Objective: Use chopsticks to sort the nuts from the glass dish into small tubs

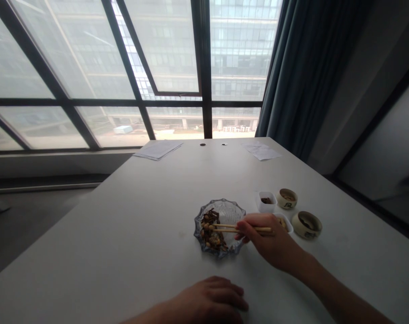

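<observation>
The chopsticks (pixel 226 231) in the right hand (pixel 263 243) look wooden; beside it, the bowl (pixel 231 211) is of ribbed glass; around the left hand (pixel 216 299), the table (pixel 146 252) looks smooth.

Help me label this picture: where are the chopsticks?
In the head view, just right of centre, the right hand holds the chopsticks over the glass bowl.

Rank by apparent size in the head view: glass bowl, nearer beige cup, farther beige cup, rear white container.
1. Glass bowl, clearly largest
2. Nearer beige cup
3. Farther beige cup and rear white container: look about alike, so not ranked
</observation>
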A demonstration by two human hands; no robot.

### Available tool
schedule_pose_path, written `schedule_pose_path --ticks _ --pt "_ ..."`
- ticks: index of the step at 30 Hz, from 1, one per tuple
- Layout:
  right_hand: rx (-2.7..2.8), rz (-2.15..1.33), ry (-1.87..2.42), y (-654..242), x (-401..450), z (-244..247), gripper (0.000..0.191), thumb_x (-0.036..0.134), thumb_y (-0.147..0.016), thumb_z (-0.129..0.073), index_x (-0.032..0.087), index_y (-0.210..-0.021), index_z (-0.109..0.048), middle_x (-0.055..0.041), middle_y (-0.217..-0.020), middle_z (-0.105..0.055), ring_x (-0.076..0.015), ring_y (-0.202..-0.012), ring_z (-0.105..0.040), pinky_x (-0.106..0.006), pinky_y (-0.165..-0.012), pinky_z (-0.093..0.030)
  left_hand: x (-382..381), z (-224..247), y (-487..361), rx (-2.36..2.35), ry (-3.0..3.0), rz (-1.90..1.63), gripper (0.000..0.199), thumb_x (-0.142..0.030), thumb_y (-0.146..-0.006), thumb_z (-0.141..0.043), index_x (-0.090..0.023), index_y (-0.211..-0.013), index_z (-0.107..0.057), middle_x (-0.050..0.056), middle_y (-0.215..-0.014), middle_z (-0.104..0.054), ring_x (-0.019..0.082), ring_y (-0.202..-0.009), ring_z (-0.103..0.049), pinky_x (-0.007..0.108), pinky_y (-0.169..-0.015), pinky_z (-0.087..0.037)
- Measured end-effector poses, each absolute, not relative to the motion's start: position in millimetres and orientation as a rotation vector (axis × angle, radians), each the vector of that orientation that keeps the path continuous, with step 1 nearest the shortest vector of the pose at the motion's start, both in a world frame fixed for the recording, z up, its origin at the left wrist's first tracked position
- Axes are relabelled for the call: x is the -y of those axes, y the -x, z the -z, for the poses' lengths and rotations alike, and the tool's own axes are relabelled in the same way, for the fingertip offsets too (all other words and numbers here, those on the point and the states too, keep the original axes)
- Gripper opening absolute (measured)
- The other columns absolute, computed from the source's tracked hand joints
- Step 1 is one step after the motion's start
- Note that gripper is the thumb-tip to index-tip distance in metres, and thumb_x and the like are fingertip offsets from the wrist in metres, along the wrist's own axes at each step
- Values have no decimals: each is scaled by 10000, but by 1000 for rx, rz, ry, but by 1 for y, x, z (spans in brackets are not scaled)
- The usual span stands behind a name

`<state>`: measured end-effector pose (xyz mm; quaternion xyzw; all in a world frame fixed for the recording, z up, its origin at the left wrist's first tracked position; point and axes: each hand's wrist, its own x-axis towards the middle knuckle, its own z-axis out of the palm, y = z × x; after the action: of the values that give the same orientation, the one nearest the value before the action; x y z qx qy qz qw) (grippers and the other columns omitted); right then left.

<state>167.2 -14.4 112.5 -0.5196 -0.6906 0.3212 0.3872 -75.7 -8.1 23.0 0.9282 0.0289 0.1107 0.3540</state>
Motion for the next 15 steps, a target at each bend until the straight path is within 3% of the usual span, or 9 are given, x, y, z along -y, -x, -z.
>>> schedule_pose_path --ticks 8,15 --pt "1620 -717 1375 -199 22 -145 444 538 -1031 -586 182 -925 -829 -88 -877 -819 -234 -790 -782 -311 -691 -612 7 -21 75 -77 -2399 -308 241 -303 -1072 -511 -238 -1218 -692 83 -1338 -729 238 -1358 -618 350 -1183 -448" --pt "1382 -212 1612 -260 31 -168 401 587 -953 -675 218 -943 -832 -96 -869 -828 -315 -790 -804 -403 -685 -639 8 -25 76 -88 -2394 -276 226 -255 -1051 -539 -245 -1221 -687 91 -1355 -718 244 -1371 -610 355 -1198 -438"
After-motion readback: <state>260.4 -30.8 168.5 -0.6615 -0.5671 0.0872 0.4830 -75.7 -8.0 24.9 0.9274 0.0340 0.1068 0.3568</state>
